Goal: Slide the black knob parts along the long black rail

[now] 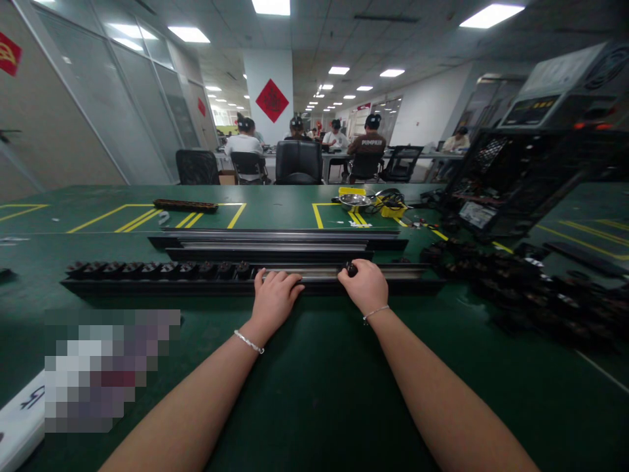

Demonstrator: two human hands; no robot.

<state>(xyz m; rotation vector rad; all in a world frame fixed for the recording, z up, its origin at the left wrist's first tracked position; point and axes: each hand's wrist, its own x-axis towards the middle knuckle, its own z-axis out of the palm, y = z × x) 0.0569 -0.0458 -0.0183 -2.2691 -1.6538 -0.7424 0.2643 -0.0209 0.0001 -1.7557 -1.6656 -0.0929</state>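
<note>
A long black metal rail (162,288) with a channel along its top lies across the green table. At its left part sits a row of small black socket-like modules (187,270). My left hand (275,298) lies over the middle of the rail, just right of the row, its fingers bent over the channel and its thumb at the near wall. My right hand (367,286) pinches a small black module (350,269) at the channel, further right. Its fingers partly hide the piece, and I cannot tell whether it touches the channel floor.
More long rails (275,243) lie just behind. A pile of black modules (550,295) spreads at right, below a tilted black computer case (491,177). A metal bowl (356,201) with cables and a dark strip (185,206) stand further back. People sit beyond the table.
</note>
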